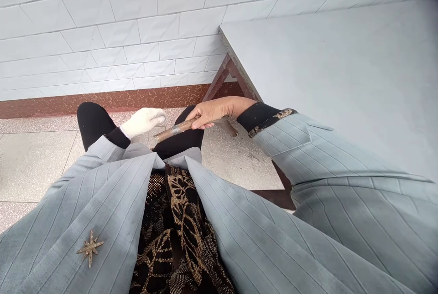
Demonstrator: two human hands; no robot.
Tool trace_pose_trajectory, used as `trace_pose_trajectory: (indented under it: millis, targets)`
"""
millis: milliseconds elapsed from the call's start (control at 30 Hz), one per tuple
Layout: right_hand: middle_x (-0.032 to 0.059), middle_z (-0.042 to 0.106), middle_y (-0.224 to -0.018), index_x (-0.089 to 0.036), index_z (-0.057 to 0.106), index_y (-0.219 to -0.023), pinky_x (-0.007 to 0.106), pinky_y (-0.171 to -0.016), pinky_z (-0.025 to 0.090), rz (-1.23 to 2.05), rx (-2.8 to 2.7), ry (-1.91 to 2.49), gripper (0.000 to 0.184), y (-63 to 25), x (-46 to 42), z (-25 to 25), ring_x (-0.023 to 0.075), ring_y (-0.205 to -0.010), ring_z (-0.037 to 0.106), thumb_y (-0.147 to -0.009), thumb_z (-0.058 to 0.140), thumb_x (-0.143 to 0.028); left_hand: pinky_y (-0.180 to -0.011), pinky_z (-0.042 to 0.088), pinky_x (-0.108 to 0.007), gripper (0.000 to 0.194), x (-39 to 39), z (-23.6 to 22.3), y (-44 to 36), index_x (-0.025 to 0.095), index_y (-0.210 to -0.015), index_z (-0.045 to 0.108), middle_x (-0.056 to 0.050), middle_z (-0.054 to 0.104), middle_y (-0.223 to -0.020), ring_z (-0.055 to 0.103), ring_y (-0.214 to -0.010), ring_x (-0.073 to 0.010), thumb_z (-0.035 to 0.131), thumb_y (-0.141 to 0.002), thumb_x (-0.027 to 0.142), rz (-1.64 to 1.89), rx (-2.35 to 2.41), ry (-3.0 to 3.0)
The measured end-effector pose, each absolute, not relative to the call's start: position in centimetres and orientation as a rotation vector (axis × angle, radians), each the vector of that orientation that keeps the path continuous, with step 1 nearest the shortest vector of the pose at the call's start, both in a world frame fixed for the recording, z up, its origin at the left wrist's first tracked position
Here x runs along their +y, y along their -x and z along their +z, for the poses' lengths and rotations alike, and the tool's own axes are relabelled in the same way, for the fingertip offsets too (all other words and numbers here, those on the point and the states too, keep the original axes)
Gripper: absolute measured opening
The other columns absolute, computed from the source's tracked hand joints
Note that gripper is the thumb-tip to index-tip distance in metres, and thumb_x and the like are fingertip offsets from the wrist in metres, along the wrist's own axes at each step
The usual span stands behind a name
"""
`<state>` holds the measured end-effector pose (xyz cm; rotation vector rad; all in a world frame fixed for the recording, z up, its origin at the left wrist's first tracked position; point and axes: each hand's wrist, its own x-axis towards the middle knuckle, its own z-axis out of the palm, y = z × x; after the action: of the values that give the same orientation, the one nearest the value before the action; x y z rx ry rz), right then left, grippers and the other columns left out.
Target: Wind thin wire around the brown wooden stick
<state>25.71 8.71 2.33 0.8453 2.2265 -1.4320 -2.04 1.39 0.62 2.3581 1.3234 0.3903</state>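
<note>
My right hand [208,112] is bare and closed round a brown wooden stick-like handle [174,130] with a metal band near its middle; it lies slanted over my lap. My left hand [143,121] wears a white glove, its fingers curled, right by the stick's far end; I cannot tell whether it touches it. Both sleeves are grey pinstriped with black cuffs. My knees in black trousers [92,121] show beneath the hands.
A grey-white table top [325,66] on dark wooden legs [219,79] fills the right side, close to my right arm. A white tiled wall [102,34] with a red-brown skirting stands ahead. Speckled floor tiles [34,157] lie to the left.
</note>
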Motion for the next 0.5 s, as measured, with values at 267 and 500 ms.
trace_pose_trajectory:
  millis: [267, 500]
  targets:
    - [-0.0042, 0.055, -0.066, -0.019, 0.066, -0.094, 0.024, -0.058, 0.039, -1.751, 2.494, -0.843, 0.036, -26.0, 8.3, 3.4, 0.0077, -0.056, 0.045, -0.091, 0.074, -0.053, -0.062, 0.044, -0.023, 0.027, 1.5, -2.9, 2.1, 0.015, -0.091, 0.066, -0.001, 0.062, -0.073, 0.051, -0.063, -0.0101, 0.055, -0.098, 0.038, 0.652, 1.031, -1.784]
    - [0.0, 0.057, -0.066, -0.019, 0.064, -0.09, 0.026, -0.056, 0.04, -1.649, 2.601, -1.398, 0.031, -25.2, 8.3, 2.8, 0.0101, -0.056, 0.046, -0.098, 0.07, -0.049, -0.064, 0.042, -0.026, 0.03, 1.1, -4.3, 1.9, 0.016, -0.089, 0.069, 0.0, 0.059, -0.07, 0.047, -0.061, -0.0109, 0.049, -0.097, 0.037, 0.414, 1.054, -1.93]
